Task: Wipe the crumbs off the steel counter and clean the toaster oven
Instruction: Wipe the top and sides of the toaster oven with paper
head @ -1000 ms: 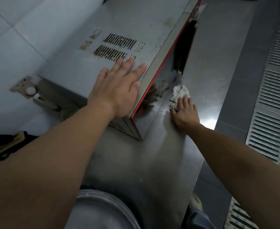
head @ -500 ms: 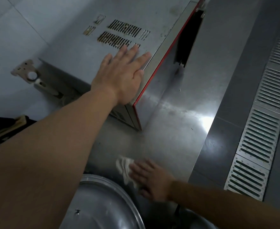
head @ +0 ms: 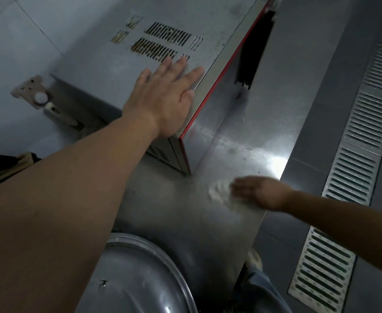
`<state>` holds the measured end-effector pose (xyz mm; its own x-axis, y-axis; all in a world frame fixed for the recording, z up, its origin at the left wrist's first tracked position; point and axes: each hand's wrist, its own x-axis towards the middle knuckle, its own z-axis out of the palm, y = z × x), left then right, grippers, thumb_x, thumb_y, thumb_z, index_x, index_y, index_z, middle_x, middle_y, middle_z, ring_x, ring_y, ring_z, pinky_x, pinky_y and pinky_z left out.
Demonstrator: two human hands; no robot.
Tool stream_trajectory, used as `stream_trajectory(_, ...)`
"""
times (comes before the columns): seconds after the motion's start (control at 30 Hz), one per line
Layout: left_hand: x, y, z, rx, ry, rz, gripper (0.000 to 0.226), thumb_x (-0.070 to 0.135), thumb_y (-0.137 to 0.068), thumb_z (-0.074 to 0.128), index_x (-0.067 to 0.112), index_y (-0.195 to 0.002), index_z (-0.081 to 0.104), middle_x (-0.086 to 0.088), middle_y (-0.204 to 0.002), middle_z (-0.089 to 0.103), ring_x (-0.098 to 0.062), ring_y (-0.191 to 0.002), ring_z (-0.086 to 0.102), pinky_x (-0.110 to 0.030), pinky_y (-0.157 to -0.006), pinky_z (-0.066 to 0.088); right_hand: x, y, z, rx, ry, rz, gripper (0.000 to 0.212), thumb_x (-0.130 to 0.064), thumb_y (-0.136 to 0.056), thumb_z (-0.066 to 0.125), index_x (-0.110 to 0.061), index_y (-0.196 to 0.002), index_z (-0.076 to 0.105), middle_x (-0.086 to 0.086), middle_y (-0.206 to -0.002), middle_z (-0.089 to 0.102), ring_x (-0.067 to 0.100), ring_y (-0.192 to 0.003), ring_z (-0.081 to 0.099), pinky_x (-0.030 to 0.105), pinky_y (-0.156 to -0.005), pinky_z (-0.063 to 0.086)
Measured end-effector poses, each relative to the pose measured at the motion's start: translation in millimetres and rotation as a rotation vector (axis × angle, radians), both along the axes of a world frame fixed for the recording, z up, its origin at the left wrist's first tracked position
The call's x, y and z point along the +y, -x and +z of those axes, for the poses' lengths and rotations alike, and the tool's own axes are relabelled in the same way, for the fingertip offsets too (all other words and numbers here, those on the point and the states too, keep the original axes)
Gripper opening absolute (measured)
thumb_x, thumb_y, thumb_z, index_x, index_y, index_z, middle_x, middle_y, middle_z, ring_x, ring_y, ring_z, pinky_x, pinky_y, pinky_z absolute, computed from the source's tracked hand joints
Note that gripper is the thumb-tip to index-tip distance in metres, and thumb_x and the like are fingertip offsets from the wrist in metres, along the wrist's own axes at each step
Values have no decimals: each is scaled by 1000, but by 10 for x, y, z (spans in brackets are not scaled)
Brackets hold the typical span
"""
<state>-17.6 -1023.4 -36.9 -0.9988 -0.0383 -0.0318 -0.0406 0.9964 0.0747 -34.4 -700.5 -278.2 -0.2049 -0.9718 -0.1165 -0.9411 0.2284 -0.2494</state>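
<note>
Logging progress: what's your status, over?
Left hand flat on toaster oven. Right hand presses cloth on steel counter, blurred. Crumbs near oven front.

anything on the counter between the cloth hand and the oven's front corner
Nothing visible. The right hand presses the white cloth on the steel counter, and the stretch up to the toaster oven corner is bare steel. A few crumbs lie farther along the oven's front.

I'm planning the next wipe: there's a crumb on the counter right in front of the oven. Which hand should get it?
The right hand. It already presses the cloth on the steel counter, near the crumb. The left hand lies flat on the toaster oven and holds no cloth.
</note>
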Motion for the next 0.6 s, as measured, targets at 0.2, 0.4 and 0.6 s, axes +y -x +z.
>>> stream_trajectory(0.2, -4, 8, 1, 5, -14, 13, 53, 41, -102, 21, 47, -153, 8, 11, -165, 0, -14, -152, -3, -48, -122, 3, -26, 356, 59, -56, -8, -819, 51, -8, -92, 57, -13, -142, 51, 9, -152, 42, 27, -143, 34, 38, -114, 34)
stream_trajectory(0.4, -1, 6, 12, 14, 1, 1, 53, 41, -102, 21, 47, -154, 8, 10, -165, 1, -15, -152, -1, -49, -122, 5, -622, -892, -230, -121, 243, -729, 44, -12, -87, 52, -9, -130, 62, 14, -137, 57, 33, -131, 49, 44, -112, 38)
stream_trajectory(0.6, 1, 1, -1, 7, 13, -6, 54, 42, -102, 18, 46, -154, 4, 10, -165, -2, -14, -152, -5, -49, -122, 4, -583, -1702, -343, -130, 40, -75, 55, -32, -108, 11, -41, -124, 62, -18, -140, 51, 5, -131, 44, 22, -110, 31)
